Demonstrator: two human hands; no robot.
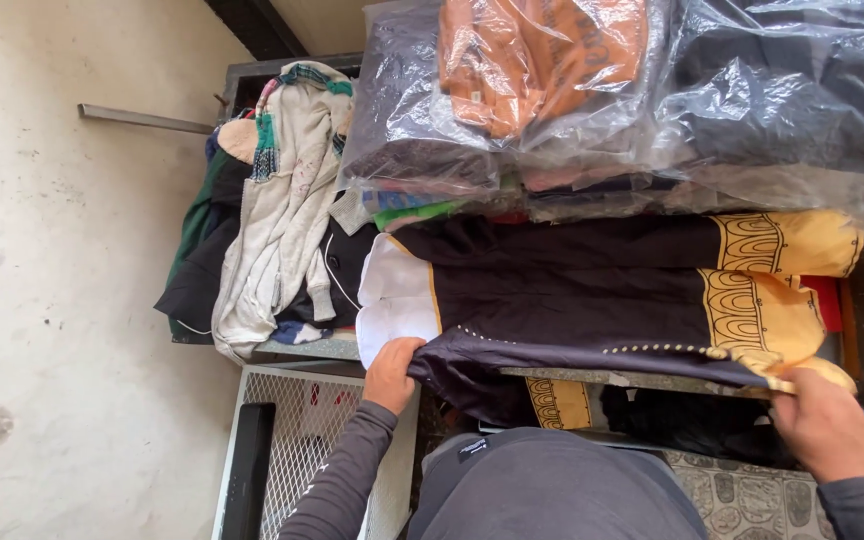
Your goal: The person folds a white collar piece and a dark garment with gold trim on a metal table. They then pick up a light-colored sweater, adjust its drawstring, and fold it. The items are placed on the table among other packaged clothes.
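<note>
Folding looks to be the step in hand: a dark purple-black fabric garment with mustard-yellow patterned bands and small studs (pixel 592 300) lies spread across a grey metal-edged table (pixel 312 347), its near edge hanging over the front. The left hand (pixel 392 372) is closed on the garment's hem near a white lining, and the right hand (pixel 824 425) pinches the yellow cuff end. Next, I judge, both hands must lift that edge evenly so the soft cloth turns over without creasing. Behind lie crinkled clear plastic bags of folded clothes (pixel 652 100) and a limp cream knitted sweater (pixel 282 200); a white wire-mesh rack (pixel 302 440) stands below.
</note>
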